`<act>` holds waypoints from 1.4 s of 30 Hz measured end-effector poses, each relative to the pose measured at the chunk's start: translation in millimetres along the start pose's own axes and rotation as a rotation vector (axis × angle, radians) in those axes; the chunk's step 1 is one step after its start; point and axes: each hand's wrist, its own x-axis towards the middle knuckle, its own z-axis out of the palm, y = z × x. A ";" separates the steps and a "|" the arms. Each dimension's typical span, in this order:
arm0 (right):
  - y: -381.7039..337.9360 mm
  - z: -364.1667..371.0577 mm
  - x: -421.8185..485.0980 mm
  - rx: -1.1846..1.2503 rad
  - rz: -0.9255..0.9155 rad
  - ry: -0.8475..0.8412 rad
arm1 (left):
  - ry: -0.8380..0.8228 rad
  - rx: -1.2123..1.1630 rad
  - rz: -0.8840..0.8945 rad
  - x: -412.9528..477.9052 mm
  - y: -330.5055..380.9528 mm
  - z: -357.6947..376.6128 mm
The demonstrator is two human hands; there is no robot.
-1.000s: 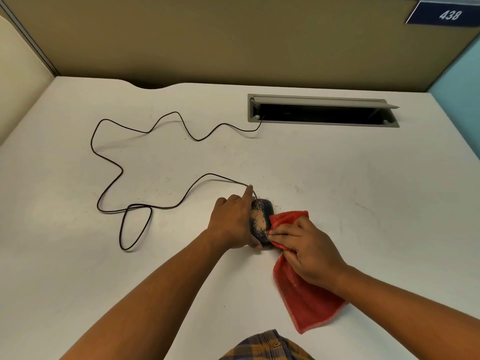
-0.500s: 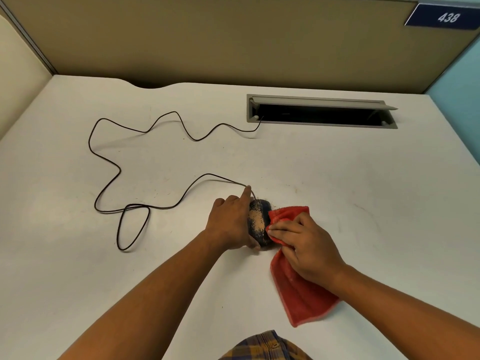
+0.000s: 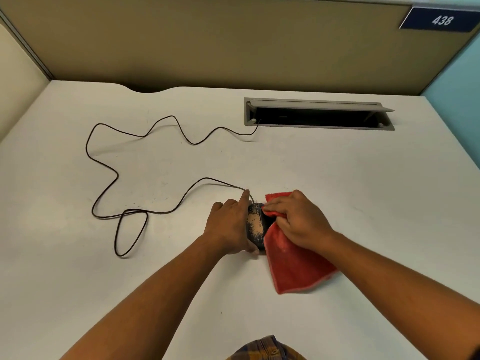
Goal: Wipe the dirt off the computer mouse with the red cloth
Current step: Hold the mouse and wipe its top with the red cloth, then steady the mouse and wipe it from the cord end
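A black computer mouse (image 3: 255,226) lies on the white desk, its top coated with tan dirt. My left hand (image 3: 230,224) grips its left side, index finger stretched forward along the cable. My right hand (image 3: 296,219) holds the red cloth (image 3: 293,266) and presses its upper part against the mouse's right side. The cloth's lower half trails flat on the desk toward me. The mouse's right side is hidden under the cloth.
The mouse's black cable (image 3: 114,172) loops over the left of the desk (image 3: 363,178) and runs into an open grey cable slot (image 3: 319,114) at the back. Beige partition walls close off the back and left; a blue sign reads 438 (image 3: 441,20).
My right hand with the cloth has slid forward along the mouse's right side, and the cloth's tail followed toward the mouse. My left hand stays on the mouse.
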 end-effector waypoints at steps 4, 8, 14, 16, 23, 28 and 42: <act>1.9 -1.5 21.6 0.002 0.018 -0.069 | 0.012 -0.005 0.008 0.0 0.1 0.5; -1.6 0.1 19.4 0.009 0.006 -0.082 | 0.033 0.028 0.009 0.2 1.0 -0.2; -7.1 7.9 -20.4 0.049 -0.055 0.026 | 0.031 0.049 -0.004 -0.3 1.5 0.4; -9.1 9.1 -31.6 0.029 -0.069 0.040 | 0.029 0.052 -0.006 0.2 1.3 0.8; -12.2 13.7 -64.4 0.003 -0.119 0.019 | 0.025 0.046 -0.010 0.2 0.3 1.0; -8.6 9.8 -81.4 -0.032 -0.153 -0.025 | 0.016 0.036 -0.021 -1.9 1.3 -1.8; -34.7 -27.5 -59.1 0.239 -0.186 0.390 | 0.239 -0.782 -0.158 -38.4 16.3 -21.5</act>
